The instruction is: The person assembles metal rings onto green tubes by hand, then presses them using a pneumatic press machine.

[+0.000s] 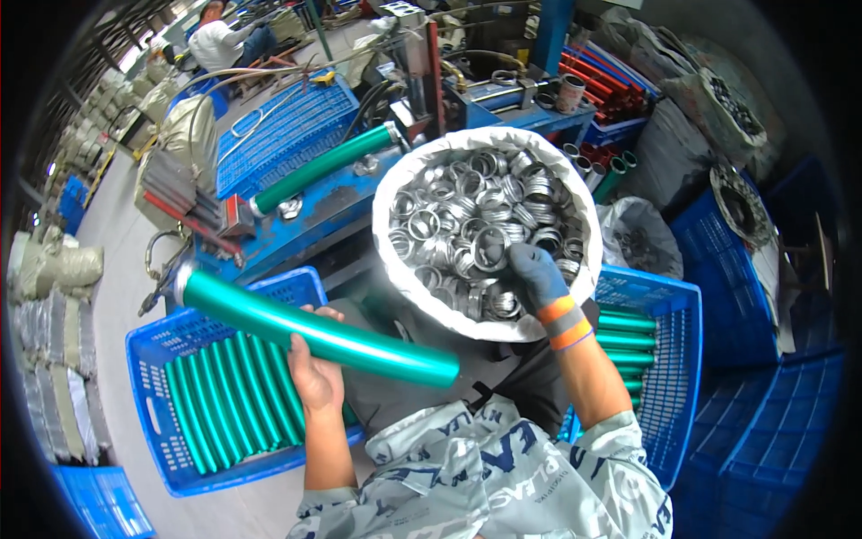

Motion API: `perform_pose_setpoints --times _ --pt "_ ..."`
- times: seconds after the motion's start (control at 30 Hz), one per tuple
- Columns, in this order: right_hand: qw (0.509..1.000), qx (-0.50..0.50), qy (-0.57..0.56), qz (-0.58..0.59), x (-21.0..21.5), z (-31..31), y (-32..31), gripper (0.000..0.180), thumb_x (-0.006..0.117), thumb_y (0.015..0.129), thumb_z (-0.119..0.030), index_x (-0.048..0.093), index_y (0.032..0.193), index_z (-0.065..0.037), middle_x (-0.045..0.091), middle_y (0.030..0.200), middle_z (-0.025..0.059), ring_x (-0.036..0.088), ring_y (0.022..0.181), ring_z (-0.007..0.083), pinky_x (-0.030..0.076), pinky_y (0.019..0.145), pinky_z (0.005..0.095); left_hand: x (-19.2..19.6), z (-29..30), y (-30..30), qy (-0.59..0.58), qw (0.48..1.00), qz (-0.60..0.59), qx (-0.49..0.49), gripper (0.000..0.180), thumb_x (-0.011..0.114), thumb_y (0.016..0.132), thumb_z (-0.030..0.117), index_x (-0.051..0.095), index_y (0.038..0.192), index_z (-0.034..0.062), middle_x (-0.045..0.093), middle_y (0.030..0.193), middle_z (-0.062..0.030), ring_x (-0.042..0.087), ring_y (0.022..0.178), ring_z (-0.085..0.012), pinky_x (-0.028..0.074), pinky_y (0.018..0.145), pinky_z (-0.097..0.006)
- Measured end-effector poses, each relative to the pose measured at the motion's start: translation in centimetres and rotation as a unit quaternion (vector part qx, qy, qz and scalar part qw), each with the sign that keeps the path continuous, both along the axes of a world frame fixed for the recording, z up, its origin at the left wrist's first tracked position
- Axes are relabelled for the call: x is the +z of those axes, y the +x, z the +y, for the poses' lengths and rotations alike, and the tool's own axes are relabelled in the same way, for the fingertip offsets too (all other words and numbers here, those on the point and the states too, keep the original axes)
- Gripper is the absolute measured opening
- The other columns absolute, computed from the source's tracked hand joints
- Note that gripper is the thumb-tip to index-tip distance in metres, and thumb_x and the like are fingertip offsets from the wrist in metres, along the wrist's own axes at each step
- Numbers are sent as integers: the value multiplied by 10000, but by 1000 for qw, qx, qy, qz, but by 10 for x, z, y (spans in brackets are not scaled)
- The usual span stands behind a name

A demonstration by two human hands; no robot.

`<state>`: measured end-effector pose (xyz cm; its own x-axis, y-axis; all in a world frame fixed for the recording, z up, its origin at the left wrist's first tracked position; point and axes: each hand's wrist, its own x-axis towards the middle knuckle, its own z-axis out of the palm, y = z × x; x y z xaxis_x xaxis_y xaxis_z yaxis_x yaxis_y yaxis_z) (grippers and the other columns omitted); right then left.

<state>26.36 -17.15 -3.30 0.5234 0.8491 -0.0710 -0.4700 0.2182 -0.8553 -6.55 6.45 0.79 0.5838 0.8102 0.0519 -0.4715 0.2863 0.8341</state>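
Observation:
My bare left hand (314, 368) is wrapped round a shiny green tube (332, 337) near its middle. The tube slants across in front of me, and its far left end carries a silver ring (184, 280). Over a white-lined round container (388, 260) full of loose silver metal rings (485, 193), my right hand (539, 278) wears a dark glove with an orange and grey cuff. Its fingers are closed at the edge of one metal ring (490, 248) on top of the heap.
Blue crates of green tubes stand left (144, 404) and right (687, 359). Ahead, a blue bench machine (305, 229) has another green tube (323, 168) lying across it. Red tubes (602, 81) and sacks (682, 153) are at the back right. A person (220, 45) sits far back left.

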Motion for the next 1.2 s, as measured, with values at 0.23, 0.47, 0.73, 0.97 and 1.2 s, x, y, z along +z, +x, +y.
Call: perform_pose_setpoints --times 0.23,0.47,0.73,0.97,1.2 --pt "992 -14 111 63 10 -5 -38 533 833 1072 -380 697 1443 -23 786 1274 105 818 1154 266 687 840 390 -3 -21 28 -114 987 -103 -44 512 713 1162 416 644 1530 67 724 1521 -202 745 1356 -349 670 1096 -528" --pt "983 -51 -43 -170 52 2 -56 624 953 872 -27 712 1447 -20 726 1382 74 666 1307 144 514 1165 319 -1 -26 21 -113 988 -105 0 527 724 1159 401 617 1552 66 737 1496 -171 755 1342 -340 662 1117 -523" --pt "943 -25 -87 -321 52 -3 -44 688 1028 787 -102 751 1411 -19 736 1399 78 690 1304 199 540 1155 374 0 -20 14 -100 989 -101 36 472 639 1201 414 673 1495 47 777 1437 -162 780 1295 -328 675 1080 -503" --pt "996 5 3 -95 40 4 -54 1150 1025 770 1 423 1749 5 667 1554 138 660 1414 238 516 1233 387 -2 -16 9 -104 990 -81 41 444 634 1202 407 683 1479 63 782 1431 -158 789 1275 -322 683 1053 -489" --pt "996 32 69 -39 29 11 -50 1293 952 828 61 168 1853 -16 630 1590 157 650 1425 237 498 1251 400 -4 -11 2 -85 993 -77 24 494 629 1199 425 664 1505 38 756 1475 -182 772 1316 -337 679 1073 -483"
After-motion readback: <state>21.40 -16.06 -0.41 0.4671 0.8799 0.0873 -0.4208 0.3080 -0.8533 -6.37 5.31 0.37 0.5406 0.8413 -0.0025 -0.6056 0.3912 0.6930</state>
